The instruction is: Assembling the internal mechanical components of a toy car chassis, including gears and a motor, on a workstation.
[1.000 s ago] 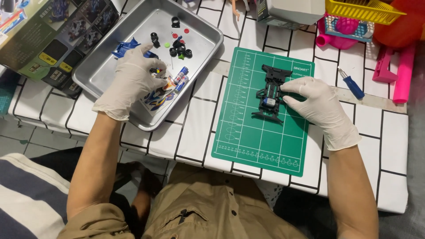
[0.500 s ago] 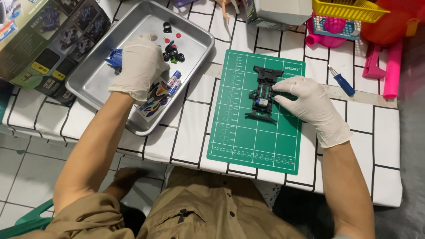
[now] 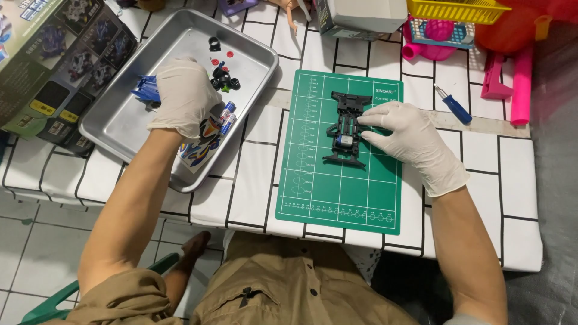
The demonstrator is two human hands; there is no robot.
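Note:
My left hand (image 3: 182, 96), in a white glove, reaches into a metal tray (image 3: 114, 129). Its fingers curl over blue plastic parts (image 3: 143, 90), and whether they grip one is hidden. Small black wheels and red bits (image 3: 224, 77) lie in the tray beside it, along with a colourful sticker sheet (image 3: 203, 144) and a small tube (image 3: 227, 114). My gloved right hand (image 3: 409, 135) rests on a black toy car chassis (image 3: 345, 129), fingertips holding its right side. The chassis lies flat on a green cutting mat (image 3: 325, 186).
A printed kit box (image 3: 48, 60) lies at the far left. A blue-handled screwdriver (image 3: 454, 105) sits right of the mat. Behind are a grey box (image 3: 361, 15), a yellow basket (image 3: 457, 9) and pink plastic toys (image 3: 512, 78). The table edge runs near my lap.
My left hand has moved further up into the tray toward the blue parts. My right hand has stayed on the chassis. The camera has shifted, so the view sits lower.

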